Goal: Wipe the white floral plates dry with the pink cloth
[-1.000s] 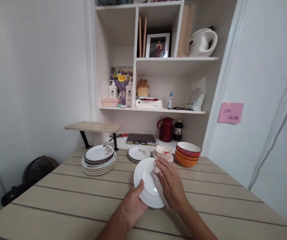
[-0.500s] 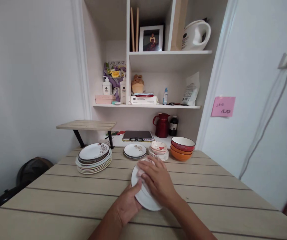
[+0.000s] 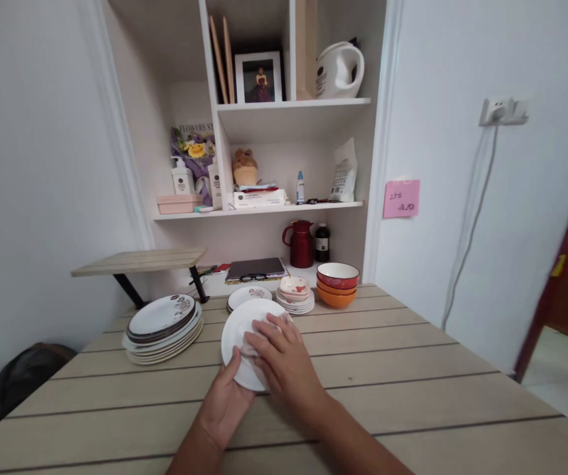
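Observation:
A small white plate [image 3: 237, 323] is held tilted above the table, its upper face toward me. My left hand [image 3: 225, 399] grips the lower left of its rim, thumb on top and fingers underneath. My right hand [image 3: 288, 363] lies over the right part of the plate, fingers bent onto a crumpled white tissue or thin cloth [image 3: 249, 346] pressed to the surface. Much of that cloth is hidden under the fingers. Just behind the held plate are a stack of flower-patterned plates [image 3: 249, 296] and small white plates with heart-marked dishes [image 3: 295, 298] on top.
Stacked larger plates [image 3: 162, 323] stand at the left of the slatted wooden table [image 3: 402, 369], near a small raised shelf [image 3: 140, 261]. Red and orange bowls [image 3: 337, 290] are nested at the back right. Behind them are a dark red jug [image 3: 301, 245] and a closed laptop [image 3: 256, 268].
My view has turned to the right, so the scene sits further left. The plate appears higher and faces me more. My right hand has shifted across it with the cloth.

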`<state>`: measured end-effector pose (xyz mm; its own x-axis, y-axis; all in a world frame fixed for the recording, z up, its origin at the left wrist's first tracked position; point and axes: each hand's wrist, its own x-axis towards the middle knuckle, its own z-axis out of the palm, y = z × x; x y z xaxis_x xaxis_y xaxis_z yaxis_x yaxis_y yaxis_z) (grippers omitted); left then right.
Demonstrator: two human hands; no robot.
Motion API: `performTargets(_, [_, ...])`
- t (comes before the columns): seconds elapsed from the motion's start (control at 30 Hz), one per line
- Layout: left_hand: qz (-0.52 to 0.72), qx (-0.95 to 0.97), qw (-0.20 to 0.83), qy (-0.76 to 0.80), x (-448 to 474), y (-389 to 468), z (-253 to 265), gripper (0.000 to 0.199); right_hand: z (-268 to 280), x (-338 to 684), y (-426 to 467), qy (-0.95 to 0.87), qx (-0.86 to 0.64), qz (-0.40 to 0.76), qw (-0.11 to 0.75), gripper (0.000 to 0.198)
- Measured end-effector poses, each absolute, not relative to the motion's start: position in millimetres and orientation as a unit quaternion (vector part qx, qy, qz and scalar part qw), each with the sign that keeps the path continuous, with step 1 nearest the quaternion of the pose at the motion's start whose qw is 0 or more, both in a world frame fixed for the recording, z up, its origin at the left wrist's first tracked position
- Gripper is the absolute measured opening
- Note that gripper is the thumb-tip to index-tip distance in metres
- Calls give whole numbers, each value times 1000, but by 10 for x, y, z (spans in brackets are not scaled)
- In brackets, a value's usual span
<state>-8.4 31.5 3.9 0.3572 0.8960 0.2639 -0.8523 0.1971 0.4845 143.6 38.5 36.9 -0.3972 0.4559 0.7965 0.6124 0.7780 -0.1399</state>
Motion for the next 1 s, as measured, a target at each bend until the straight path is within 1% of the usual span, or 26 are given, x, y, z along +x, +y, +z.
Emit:
performTargets(0.1, [584, 293, 756, 21, -104, 324, 69, 41, 308, 1501, 446, -808, -320, -34, 493, 41])
performTargets(0.17, [618, 280, 734, 39, -122, 328, 96, 42, 274, 1554, 493, -777, -326, 36, 537, 40])
performTargets(0.23, [662, 256, 701, 68, -142, 328, 126, 44, 255, 1597, 518, -748, -330, 130, 561, 38])
performTargets(0.33, [713, 223, 658, 93, -161, 314, 179, 48, 254, 1602, 482, -705, -316, 306, 556, 35])
performTargets(0.4, [727, 209, 645, 108, -155, 295, 227, 51, 253, 1561, 425, -666, -292, 418, 544, 38])
performTargets(0.47, [736, 202, 632, 132, -130, 272, 283, 53, 231, 1512, 386, -638, -272, 490, 529, 43])
performTargets(0.53, [753, 204, 606, 156, -94, 254, 333, 54, 181, 1489, 402, -636, -280, 501, 516, 48])
performTargets(0.63, [793, 212, 536, 199, -60, 247, 365, 56, 104, 1555, 520, -643, -362, 438, 514, 61])
performTargets(0.67, [802, 215, 513, 217, -61, 250, 360, 56, 100, 1604, 563, -622, -399, 421, 526, 65])
performTargets(0.73, [814, 221, 471, 258, -84, 254, 328, 54, 143, 1722, 616, -569, -420, 451, 544, 64])
performTargets(0.8, [812, 230, 425, 328, -121, 249, 281, 47, 242, 1826, 609, -512, -366, 541, 559, 60])
performTargets(0.87, [788, 261, 387, 401, -141, 225, 242, 37, 349, 1876, 551, -494, -288, 619, 538, 65])
performTargets(0.93, [763, 340, 364, 411, -120, 184, 230, 30, 419, 1863, 469, -518, -238, 649, 504, 71])
performTargets(1.0, [728, 469, 343, 364, -60, 138, 248, 32, 440, 1814, 389, -559, -215, 646, 474, 76])
